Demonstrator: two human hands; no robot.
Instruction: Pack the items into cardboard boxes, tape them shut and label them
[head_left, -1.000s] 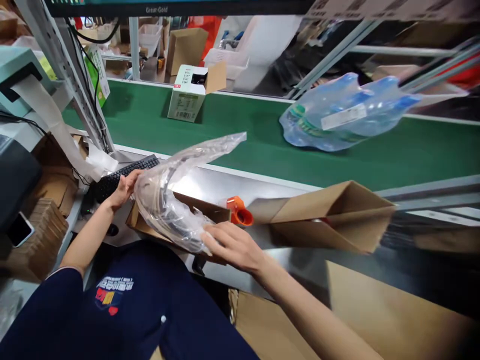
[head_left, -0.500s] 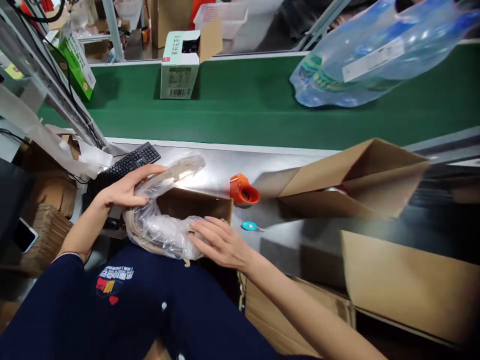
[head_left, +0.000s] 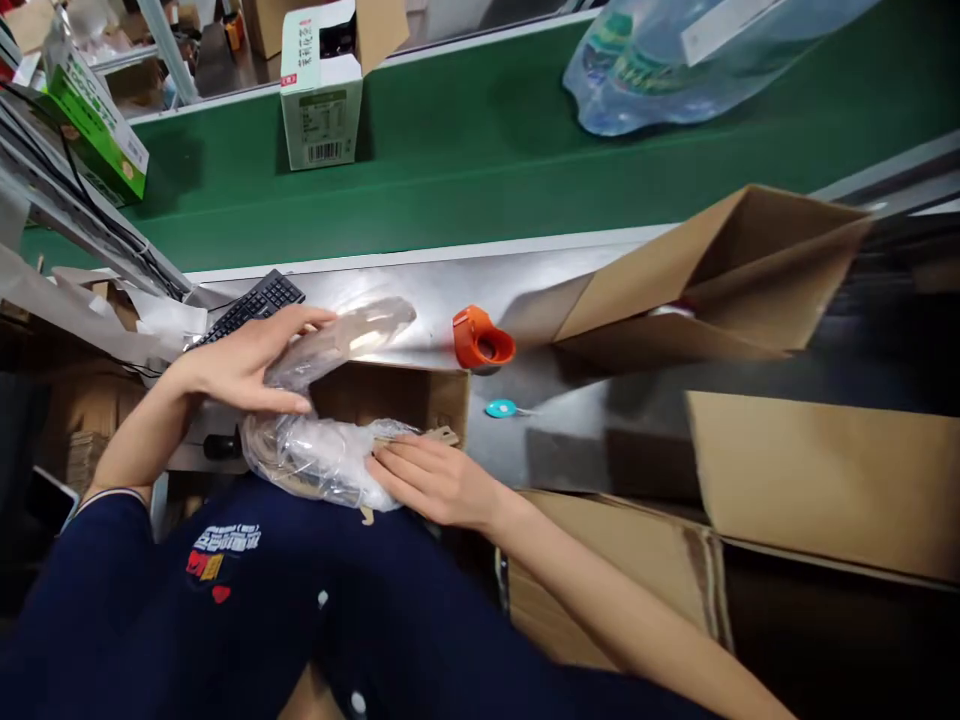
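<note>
Left hand (head_left: 241, 362) with thumb spread, right hand (head_left: 442, 482) with fingers together

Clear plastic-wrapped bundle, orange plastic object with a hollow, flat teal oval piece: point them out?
Clear plastic-wrapped bundle (head_left: 322, 460): head view, whitish middle section.
Orange plastic object (head_left: 470, 336): head view, outer body beside the hollow.
Flat teal oval piece (head_left: 500, 408): head view, centre of its face.

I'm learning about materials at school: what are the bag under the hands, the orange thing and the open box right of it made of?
Bag: thin, shiny plastic, it seems; it's see-through and crinkled, with glints.
Orange thing: probably smooth, hard plastic, from its even colour and rounded shape, though painted metal is possible.
Box: likely cardboard, dull brown with stiff, flat flaps.
</note>
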